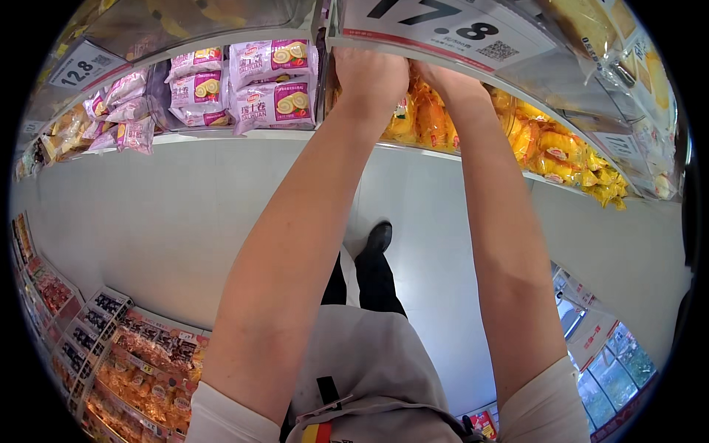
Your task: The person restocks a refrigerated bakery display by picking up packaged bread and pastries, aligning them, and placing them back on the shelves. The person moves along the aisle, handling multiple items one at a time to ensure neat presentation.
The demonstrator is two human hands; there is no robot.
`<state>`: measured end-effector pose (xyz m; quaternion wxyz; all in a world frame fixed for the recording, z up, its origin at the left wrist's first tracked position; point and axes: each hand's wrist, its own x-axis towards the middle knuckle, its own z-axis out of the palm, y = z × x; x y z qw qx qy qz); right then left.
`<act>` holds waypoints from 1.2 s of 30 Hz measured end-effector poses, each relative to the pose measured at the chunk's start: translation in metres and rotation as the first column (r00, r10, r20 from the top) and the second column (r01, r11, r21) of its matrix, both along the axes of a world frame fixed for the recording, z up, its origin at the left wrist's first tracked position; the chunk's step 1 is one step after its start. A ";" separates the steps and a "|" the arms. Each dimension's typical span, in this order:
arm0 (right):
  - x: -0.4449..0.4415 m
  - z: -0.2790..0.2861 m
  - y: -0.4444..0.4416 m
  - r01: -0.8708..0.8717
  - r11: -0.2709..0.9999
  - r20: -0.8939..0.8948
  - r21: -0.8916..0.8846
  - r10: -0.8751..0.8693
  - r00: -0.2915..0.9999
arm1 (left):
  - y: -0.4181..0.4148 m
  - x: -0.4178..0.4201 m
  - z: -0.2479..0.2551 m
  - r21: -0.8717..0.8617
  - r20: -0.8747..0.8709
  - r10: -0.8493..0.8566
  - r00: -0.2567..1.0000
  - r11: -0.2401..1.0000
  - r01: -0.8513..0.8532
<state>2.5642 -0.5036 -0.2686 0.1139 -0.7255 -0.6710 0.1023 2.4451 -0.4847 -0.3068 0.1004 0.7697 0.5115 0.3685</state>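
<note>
Both arms reach up into a shelf bin beneath a large price sign [426,27]. My left hand [374,75] is bent at the wrist over the bin, its fingers hidden from view. Just to its right, my right hand [451,83] reaches in under the sign's edge, and its fingers are largely hidden too. Orange-yellow wrapped snack packs [429,119] lie below and between the hands; whether either hand grips one cannot be seen. Purple-and-white packaged Swiss rolls [275,105] are stacked in the compartment to the left.
A white shelf lip [421,150] runs below the bins. More yellow packs [559,152] fill the right side. Another display shelf with packaged food [144,382] stands at lower left. Pale floor [183,221] lies between the shelves; a black shoe [380,235] shows there.
</note>
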 end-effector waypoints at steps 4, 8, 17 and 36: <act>0.016 0.004 0.004 -0.067 0.997 0.091 0.037 0.064 0.994 | -0.003 0.007 0.003 -0.086 -0.172 -0.072 0.982 0.995 0.058; 0.014 -0.001 0.002 -0.026 0.998 -0.036 0.053 0.028 0.999 | 0.012 0.006 -0.001 -0.401 -0.163 -0.126 0.979 0.915 0.051; 0.009 -0.008 0.005 0.040 0.999 -0.234 0.035 -0.030 0.972 | -0.011 0.003 0.010 -0.194 -0.179 0.073 0.981 0.975 -0.108; -0.049 -0.019 -0.115 0.315 0.945 -0.164 0.091 -0.298 0.940 | -0.098 -0.008 0.036 -0.310 -0.354 0.163 0.921 0.909 -0.280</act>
